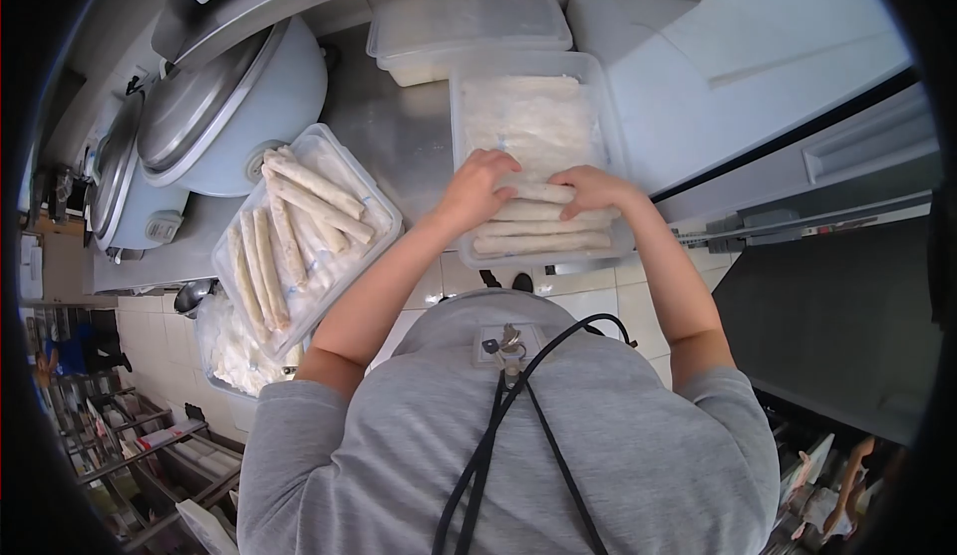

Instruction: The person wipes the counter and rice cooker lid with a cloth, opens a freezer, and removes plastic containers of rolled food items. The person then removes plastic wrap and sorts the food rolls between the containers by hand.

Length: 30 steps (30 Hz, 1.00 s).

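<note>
Both hands are over a clear plastic container (613, 117) holding several pale, floury rolls laid side by side. My left hand (480, 188) is closed on the left end of one roll (543, 192). On that roll's right end, my right hand (590, 192) has its fingers curled round it. Nearer my body, more rolls (541, 244) lie parallel in the container, and a whitish layer (528, 107) covers its far part. A second container (384, 221) sits tilted at the left with several long rolls (317, 184) lying at different angles.
A lidded clear container (469, 22) stands behind. Two large rice-cooker-like pots with metal lids (284, 82) (125, 196) stand at the left on the steel counter (384, 122). Below the left container is another tub with white contents (239, 356). A white surface (738, 37) lies at the right.
</note>
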Available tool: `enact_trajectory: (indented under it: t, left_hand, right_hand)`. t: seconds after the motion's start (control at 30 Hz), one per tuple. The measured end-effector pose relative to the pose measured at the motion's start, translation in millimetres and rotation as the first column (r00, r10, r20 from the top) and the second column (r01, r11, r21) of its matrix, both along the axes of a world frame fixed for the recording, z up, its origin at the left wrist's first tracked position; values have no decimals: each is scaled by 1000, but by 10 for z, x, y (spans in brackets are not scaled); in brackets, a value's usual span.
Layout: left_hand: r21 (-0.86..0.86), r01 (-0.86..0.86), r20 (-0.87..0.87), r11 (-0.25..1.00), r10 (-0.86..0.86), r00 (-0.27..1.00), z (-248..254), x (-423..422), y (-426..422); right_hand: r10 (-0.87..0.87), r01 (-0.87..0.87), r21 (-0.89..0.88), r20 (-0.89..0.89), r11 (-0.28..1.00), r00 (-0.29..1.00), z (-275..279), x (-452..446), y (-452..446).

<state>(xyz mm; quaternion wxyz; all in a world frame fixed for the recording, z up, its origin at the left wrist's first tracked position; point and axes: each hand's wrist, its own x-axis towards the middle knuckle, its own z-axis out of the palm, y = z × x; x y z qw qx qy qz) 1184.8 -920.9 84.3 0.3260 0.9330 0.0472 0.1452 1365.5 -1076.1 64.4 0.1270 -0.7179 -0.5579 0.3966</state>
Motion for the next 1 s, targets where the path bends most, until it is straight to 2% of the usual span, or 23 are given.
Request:
enact_trajectory:
  t: [0.03, 0.1, 0.17, 0.23, 0.3, 0.37, 0.43, 0.47, 0.53, 0.57, 0.6, 0.63, 0.67, 0.7, 0.73, 0.77, 0.8, 0.83, 0.9, 0.93, 0.97, 1.0]
  left_hand:
    - [-2, 3, -3, 1000, -3, 1000, -69, 4, -30]
    - [213, 32, -177, 977, 7, 984, -199, 6, -70]
    - [271, 26, -188, 962, 27, 982, -221, -7, -100]
    - [327, 20, -199, 945, 48, 979, -202, -3, -107]
    - [328, 102, -370, 939, 28, 929, -144, 14, -88]
    - [349, 122, -419, 929, 38, 907, -142, 48, -57]
    - [369, 145, -468, 918, 48, 882, -151, 52, -51]
    - [371, 157, -490, 915, 49, 871, -150, 57, -51]
    - [386, 165, -501, 908, 56, 864, -49, 112, -20]
    - [340, 195, -572, 920, 37, 820, 48, 145, -9]
    - [288, 221, -639, 932, 15, 769, 115, 184, -10]
    - [292, 221, -635, 930, 16, 772, 126, 254, -11]
    - [335, 142, -541, 931, 66, 839, 126, 357, -4]
    - [368, 59, -437, 928, 117, 892, 130, 461, 5]
    - [372, 56, -432, 927, 119, 894, 126, 571, 16]
    - [460, -12, -244, 888, 140, 960, 123, 676, 33]
    - [532, -96, -45, 841, 141, 989, 120, 742, 63]
    - [537, -98, -37, 838, 140, 989, 113, 778, 100]
    - [629, -26, -111, 777, 123, 986, 104, 836, 166]
    - [599, 86, -241, 796, 77, 967, 92, 817, 183]
    - [554, 194, -368, 809, 29, 930, 115, 748, 158]
    - [383, 231, -487, 895, -17, 873, 130, 684, 109]
  right_hand:
    - [-28, 22, 91, 60, 996, 998, 5, -12, -9]
    - [-94, 78, 154, 100, 985, 991, 36, -11, -39]
    - [-162, 129, 221, 139, 967, 977, 99, -6, -73]
    - [-171, 164, 68, 125, 984, 977, 128, 27, -147]
    - [-166, 159, 72, 105, 985, 981, 42, 69, -193]
    - [-162, 155, 81, 85, 985, 983, 36, 68, -196]
    - [-114, 98, 86, 204, 991, 972, 70, 45, -194]
    - [-116, 100, 88, 204, 991, 972, 115, 26, -186]
    - [-107, 127, -52, 286, 991, 952, 233, 21, -109]
    - [-111, 129, -42, 291, 991, 950, 187, 71, -40]
    - [-286, 193, 288, 331, 938, 899, 72, 157, 52]
    - [-457, 211, 588, 308, 781, 835, -25, 244, 143]
    - [-459, 210, 591, 309, 779, 833, -70, 332, 273]
    - [-576, 130, 689, 471, 713, 668, -105, 430, 429]
    - [-628, 71, 727, 533, 682, 567, -65, 436, 491]
    - [-681, 16, 759, 575, 651, 452, -25, 441, 554]
    - [-530, 196, 511, 665, 837, 526, 8, 426, 562]
    - [-370, 334, 193, 691, 923, 621, 77, 388, 549]
    - [-144, 59, 164, 576, 985, 805, 120, 210, 302]
    - [-103, 28, 199, 378, 980, 920, 133, 97, 111]
    - [-44, 4, 239, 162, 971, 986, 172, 37, -4]
    - [-49, 7, 241, 165, 970, 985, 244, 81, -1]
